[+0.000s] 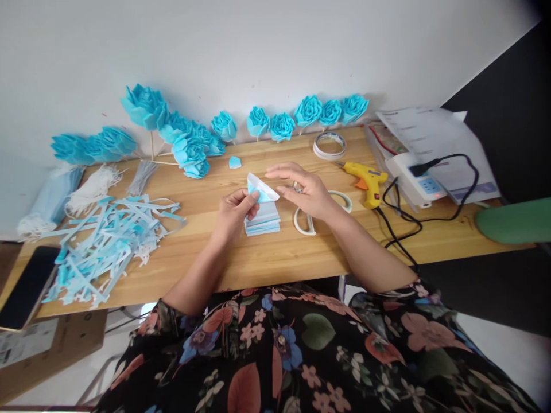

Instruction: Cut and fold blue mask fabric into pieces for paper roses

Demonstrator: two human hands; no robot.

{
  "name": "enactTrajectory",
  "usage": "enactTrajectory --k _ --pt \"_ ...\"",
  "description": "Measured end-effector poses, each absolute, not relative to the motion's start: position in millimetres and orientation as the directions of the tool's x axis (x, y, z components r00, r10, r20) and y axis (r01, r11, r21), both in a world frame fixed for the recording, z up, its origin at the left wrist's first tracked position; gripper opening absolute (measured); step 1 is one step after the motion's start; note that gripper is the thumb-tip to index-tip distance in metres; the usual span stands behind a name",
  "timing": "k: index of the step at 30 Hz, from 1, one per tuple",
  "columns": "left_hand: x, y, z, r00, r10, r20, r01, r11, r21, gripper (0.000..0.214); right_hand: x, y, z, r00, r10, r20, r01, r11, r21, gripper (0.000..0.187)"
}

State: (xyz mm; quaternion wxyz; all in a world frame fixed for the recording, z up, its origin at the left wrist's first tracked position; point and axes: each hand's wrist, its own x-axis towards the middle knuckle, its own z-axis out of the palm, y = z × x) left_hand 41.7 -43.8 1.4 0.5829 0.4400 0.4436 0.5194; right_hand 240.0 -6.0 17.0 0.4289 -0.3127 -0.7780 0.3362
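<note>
My left hand [236,211] pinches a small blue-and-white sheet [263,189], which is folded along a slant with its white side showing. Just below it lies a stack of cut blue and white pieces [263,221] on the wooden table. Fingers stretched out, my right hand [303,189] hovers at the right of the folded sheet; its fingertips are close to the sheet's edge, and I cannot tell if they touch it. Partly under my right hand lie scissors with white handles [305,226]. A single cut blue petal [235,162] rests farther back.
Blue handmade flowers [282,127] on sticks line the wall. At left are a heap of cut strips [114,246], wires [142,176] and a phone [29,284]. A tape roll [329,155], a yellow glue gun [367,179] with its cord and a power strip [415,179] occupy the right.
</note>
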Motion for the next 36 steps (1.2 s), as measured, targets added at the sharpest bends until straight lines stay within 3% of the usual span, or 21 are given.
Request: enactTrajectory --k 3,8,11,21,27,36 --pt "42.2 -44.4 3.7 0.097 0.990 -0.102 -0.242 0.123 0.962 0.042 241.1 -5.3 15.8 -0.513 0.720 0.467 0.187 0.625 -0.758 0.034" --pt "43.0 -45.1 5.2 0.102 0.990 -0.095 -0.157 0.110 0.981 0.043 239.1 -5.6 12.9 -0.547 0.697 0.464 0.157 0.630 -0.760 0.010" --pt "42.7 -45.5 5.3 0.075 0.995 -0.072 -0.082 0.078 0.994 0.043 238.0 -4.8 12.3 -0.536 0.711 0.455 0.173 0.620 -0.765 0.006" --pt "43.5 -45.3 1.6 0.078 0.997 -0.019 0.064 0.014 0.998 0.047 233.5 -7.9 12.1 -0.471 0.830 0.299 0.201 0.431 -0.880 0.018" --pt "44.6 -46.0 2.8 0.095 0.996 -0.005 0.056 0.000 0.998 0.048 233.6 -9.8 12.0 -0.445 0.852 0.275 0.218 0.401 -0.890 0.043" --pt "45.3 -46.1 1.5 0.107 0.994 -0.011 0.003 0.011 1.000 0.044 233.0 -9.6 8.8 -0.432 0.857 0.279 0.236 0.407 -0.883 0.043"
